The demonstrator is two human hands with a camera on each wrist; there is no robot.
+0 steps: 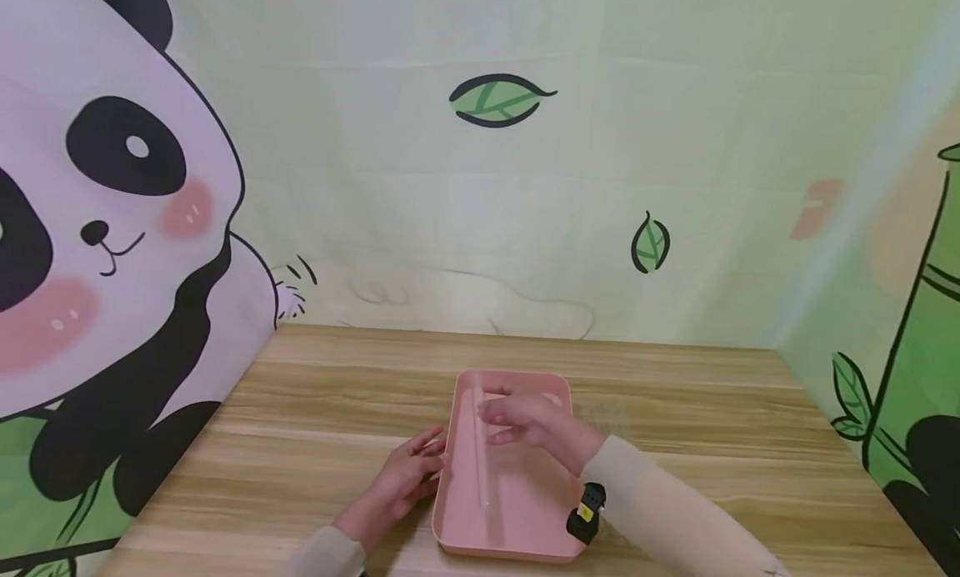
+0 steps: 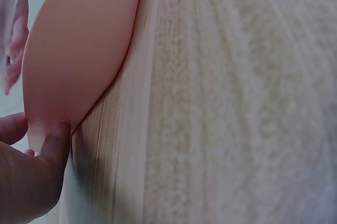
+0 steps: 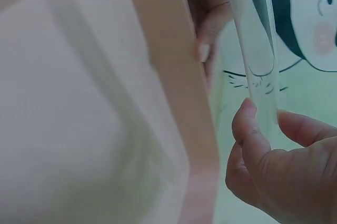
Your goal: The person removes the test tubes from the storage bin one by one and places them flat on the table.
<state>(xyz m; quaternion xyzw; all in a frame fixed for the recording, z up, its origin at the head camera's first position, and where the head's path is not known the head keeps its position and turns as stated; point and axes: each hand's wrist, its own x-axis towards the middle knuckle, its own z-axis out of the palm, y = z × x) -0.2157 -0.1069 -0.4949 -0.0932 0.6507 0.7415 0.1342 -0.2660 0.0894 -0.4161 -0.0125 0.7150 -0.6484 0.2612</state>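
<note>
Over the pink tray [image 1: 528, 510] my right hand [image 1: 528, 418] holds a long clear tube [image 1: 481, 460] between thumb and fingers, near the tube's far end. Its near end points toward me above the left part of the tray. In the right wrist view, thumb and fingertips pinch the see-through tube [image 3: 258, 39] from both sides, and a curved line shows inside it. My left hand [image 1: 401, 479] rests beside the tray, its fingers against the outside of the left wall. The left wrist view shows its fingertips touching the tray wall [image 2: 84, 39] close to the table.
The tray stands on a wood-grain table [image 1: 315, 410]. A wall cloth [image 1: 360, 127] printed with a panda and leaves hangs behind the table and along its sides. A black band with a small device [image 1: 587, 514] sits on my right wrist.
</note>
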